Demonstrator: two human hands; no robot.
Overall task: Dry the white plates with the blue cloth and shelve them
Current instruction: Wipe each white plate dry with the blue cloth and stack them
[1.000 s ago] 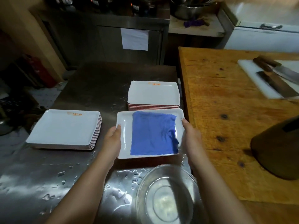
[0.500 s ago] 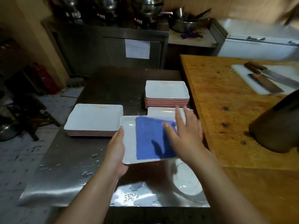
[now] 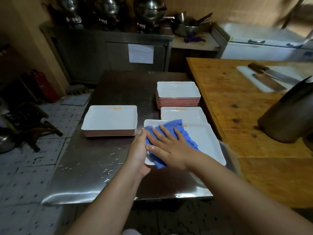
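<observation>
A white rectangular plate (image 3: 205, 141) is held above the wet steel table. My left hand (image 3: 138, 152) grips its left edge. The blue cloth (image 3: 188, 138) lies bunched on the plate's left half, and my right hand (image 3: 169, 146) presses flat on it with fingers spread. Behind it, a single white plate (image 3: 183, 114) lies on the table. A tall stack of white plates (image 3: 177, 92) stands further back, and a lower stack (image 3: 110, 120) stands to the left.
The steel table (image 3: 94, 167) is wet with drops near its front. A clear glass bowl (image 3: 228, 153) sits under the held plate's right side. The wooden counter (image 3: 237, 107) at right carries a cutting board with knives (image 3: 269, 78) and a dark jug (image 3: 291, 116).
My right hand has slid left across the plate, dragging and bunching the cloth towards the left edge. A second's span back, both hands held the plate's edges with the cloth lying flat.
</observation>
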